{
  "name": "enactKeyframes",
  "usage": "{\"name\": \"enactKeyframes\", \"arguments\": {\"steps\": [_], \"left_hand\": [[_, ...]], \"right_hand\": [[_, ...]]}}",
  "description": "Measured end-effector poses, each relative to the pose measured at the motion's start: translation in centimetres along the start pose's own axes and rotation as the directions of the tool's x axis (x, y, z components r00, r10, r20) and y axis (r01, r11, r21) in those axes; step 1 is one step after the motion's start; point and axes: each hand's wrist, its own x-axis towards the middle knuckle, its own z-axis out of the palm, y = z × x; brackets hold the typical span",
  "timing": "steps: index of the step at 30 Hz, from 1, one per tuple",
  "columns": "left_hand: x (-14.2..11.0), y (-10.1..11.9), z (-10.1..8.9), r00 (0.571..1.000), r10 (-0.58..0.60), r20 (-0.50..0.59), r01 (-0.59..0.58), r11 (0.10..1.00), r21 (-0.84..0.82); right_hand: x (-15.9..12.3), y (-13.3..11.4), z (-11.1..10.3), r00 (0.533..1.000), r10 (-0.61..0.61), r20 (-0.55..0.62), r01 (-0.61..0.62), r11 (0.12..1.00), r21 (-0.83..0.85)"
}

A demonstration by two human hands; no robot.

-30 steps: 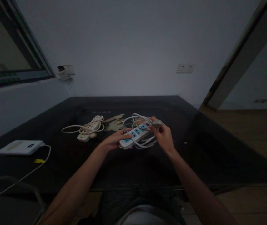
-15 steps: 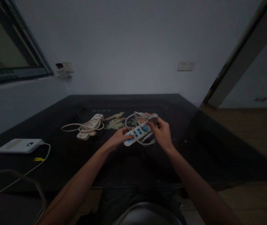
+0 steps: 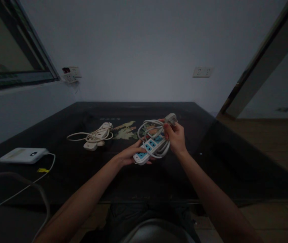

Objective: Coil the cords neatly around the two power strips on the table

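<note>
Above the dark table (image 3: pixel 88 175) I hold a white power strip (image 3: pixel 147 150) with blue sockets. My left hand (image 3: pixel 130 156) grips its near end from below. Grey cable (image 3: pixel 150 126) loops around the strip. My right hand (image 3: pixel 175 136) is closed on the cable just below the plug (image 3: pixel 171 118), which sticks up above my fingers.
A second cream power strip (image 3: pixel 97 139) with its coiled cord lies further left on the table. A flat white device (image 3: pixel 22 155) with a cable sits at the left edge. Wall sockets (image 3: pixel 203 72) are on the back wall. A wooden floor lies to the right.
My right hand has lifted the plug higher and pulled the cable up. The strip has tilted, its near end lower in my left hand.
</note>
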Motion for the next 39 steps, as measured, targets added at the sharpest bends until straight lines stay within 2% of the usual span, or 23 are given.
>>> {"name": "enactKeyframes", "arguments": {"steps": [2, 6, 8, 11, 14, 16, 18, 24, 28, 34, 39], "left_hand": [[-0.3, 0.2, -0.1, 0.998, -0.011, 0.060, 0.011, 1.000, 0.005], [-0.8, 0.8, -0.3, 0.996, -0.034, 0.083, 0.032, 0.999, 0.027], [-0.8, 1.0, -0.3, 0.997, -0.035, 0.065, 0.032, 0.998, 0.058], [-0.5, 0.8, -0.3, 1.000, -0.008, -0.029, 0.012, 0.990, 0.139], [-0.2, 0.6, -0.1, 0.995, 0.009, -0.096, 0.010, 0.981, 0.194], [-0.2, 0.6, 0.2, 0.995, 0.012, -0.102, 0.011, 0.975, 0.221], [-0.3, 0.7, 0.5, 0.994, 0.015, -0.104, 0.012, 0.967, 0.254], [-0.2, 0.5, 1.0, 0.987, 0.069, -0.147, -0.014, 0.938, 0.347], [0.4, 0.0, 1.1, 0.985, 0.099, -0.141, -0.033, 0.914, 0.405], [1.0, -1.0, 0.9, 0.975, 0.164, -0.151, -0.080, 0.890, 0.448], [1.2, -1.0, -0.3, 0.964, 0.204, -0.170, -0.116, 0.899, 0.423]], "right_hand": [[0.4, 0.1, -0.1, 1.000, -0.014, -0.012, 0.014, 1.000, 0.007], [0.8, -0.1, -0.3, 0.999, -0.032, 0.003, 0.032, 0.999, -0.038], [0.9, -0.1, -0.1, 0.999, -0.019, 0.043, 0.021, 0.998, -0.057], [1.1, -0.2, 0.2, 0.990, -0.017, 0.142, 0.034, 0.992, -0.118], [1.8, -0.7, 0.4, 0.958, -0.138, 0.250, 0.196, 0.955, -0.222], [2.5, -1.5, 0.5, 0.916, -0.261, 0.304, 0.343, 0.903, -0.260], [3.2, -2.6, 0.8, 0.884, -0.318, 0.342, 0.414, 0.873, -0.257], [3.6, -5.8, 2.0, 0.867, -0.199, 0.457, 0.291, 0.947, -0.139], [4.0, -7.6, 2.4, 0.874, -0.213, 0.436, 0.275, 0.958, -0.083], [4.2, -10.0, 2.5, 0.933, -0.127, 0.337, 0.141, 0.990, -0.016], [2.8, -11.0, 2.5, 0.906, -0.138, 0.400, 0.169, 0.985, -0.043]]}}
